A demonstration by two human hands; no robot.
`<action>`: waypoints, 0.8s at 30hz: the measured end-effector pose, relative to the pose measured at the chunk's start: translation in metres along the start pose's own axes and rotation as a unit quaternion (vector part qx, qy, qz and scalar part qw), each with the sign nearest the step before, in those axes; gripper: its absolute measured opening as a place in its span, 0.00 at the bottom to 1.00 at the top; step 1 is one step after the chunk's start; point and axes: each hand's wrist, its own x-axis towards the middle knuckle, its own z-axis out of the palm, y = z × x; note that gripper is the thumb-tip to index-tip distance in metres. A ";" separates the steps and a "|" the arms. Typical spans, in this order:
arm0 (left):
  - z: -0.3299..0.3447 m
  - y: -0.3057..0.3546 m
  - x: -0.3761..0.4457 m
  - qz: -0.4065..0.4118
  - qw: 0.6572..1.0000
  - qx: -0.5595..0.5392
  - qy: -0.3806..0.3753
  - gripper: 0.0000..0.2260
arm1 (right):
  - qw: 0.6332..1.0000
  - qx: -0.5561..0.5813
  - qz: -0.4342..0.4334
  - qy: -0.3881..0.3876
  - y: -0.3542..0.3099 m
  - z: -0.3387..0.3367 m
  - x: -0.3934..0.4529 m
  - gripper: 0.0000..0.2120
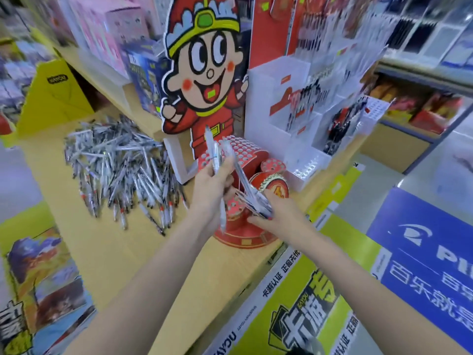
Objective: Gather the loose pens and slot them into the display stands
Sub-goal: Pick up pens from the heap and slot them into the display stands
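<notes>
A big heap of loose pens (120, 165) lies on the wooden shelf at the left. A red display stand (245, 160) with rows of round holes stands below a cartoon figure cutout (204, 73). Over that stand, my left hand (212, 190) grips a few clear pens (213, 152) that point upward. My right hand (276, 213) holds a bundle of pens (253, 201) just to the right, close against the left hand. White acrylic stands (307, 119) with dark pens in them sit further right.
A yellow cardboard box (53, 98) stands at the back left of the wooden shelf (107, 252). Boxed goods line the upper shelf. Blue and yellow-green signs hang below the shelf's front edge at the right. The view is blurred.
</notes>
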 end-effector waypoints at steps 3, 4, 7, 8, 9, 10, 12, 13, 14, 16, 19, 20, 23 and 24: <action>0.024 0.006 0.018 0.003 0.997 0.056 0.046 0.13 | 0.983 0.172 0.055 0.032 0.036 -0.027 0.004 0.08; 0.035 0.002 0.023 -0.014 0.996 0.062 0.058 0.13 | 0.944 0.314 0.089 0.040 0.045 -0.041 0.007 0.05; 0.081 -0.018 0.024 -0.066 0.995 0.046 0.056 0.12 | 0.802 0.578 0.152 -0.003 0.073 -0.084 0.027 0.07; 0.098 -0.025 0.024 -0.067 0.995 0.047 0.054 0.11 | 0.780 0.604 0.161 -0.022 0.079 -0.099 0.034 0.08; 0.116 -0.030 0.024 -0.060 0.996 0.040 0.057 0.11 | 0.770 0.616 0.166 -0.031 0.085 -0.112 0.040 0.09; 0.131 -0.034 0.023 -0.047 0.996 0.035 0.062 0.11 | 0.763 0.622 0.171 -0.033 0.089 -0.125 0.044 0.11; 0.155 -0.039 0.024 -0.010 0.995 0.069 0.067 0.12 | 0.750 0.640 0.165 -0.023 0.096 -0.144 0.052 0.14; 0.165 -0.041 0.024 0.003 0.993 0.094 0.066 0.13 | 0.742 0.652 0.158 -0.020 0.099 -0.152 0.055 0.16; 0.172 -0.043 0.026 0.007 0.991 0.116 0.065 0.14 | 0.731 0.665 0.150 -0.021 0.102 -0.158 0.058 0.16; 0.183 -0.045 0.032 0.015 0.986 0.156 0.063 0.13 | 0.723 0.679 0.129 -0.030 0.106 -0.164 0.065 0.12; 0.196 -0.041 0.045 0.035 0.967 0.250 0.037 0.12 | 0.726 0.679 0.108 -0.018 0.101 -0.164 0.074 0.11; 0.200 -0.039 0.049 0.034 0.965 0.259 0.022 0.11 | 0.725 0.681 0.102 -0.008 0.100 -0.163 0.077 0.12; 0.206 -0.029 0.056 -0.007 0.973 0.230 -0.033 0.10 | 0.802 0.595 0.048 0.031 0.100 -0.167 0.083 0.09; 0.207 -0.026 0.058 -0.019 0.972 0.228 -0.047 0.10 | 0.849 0.527 0.023 0.038 0.101 -0.172 0.085 0.07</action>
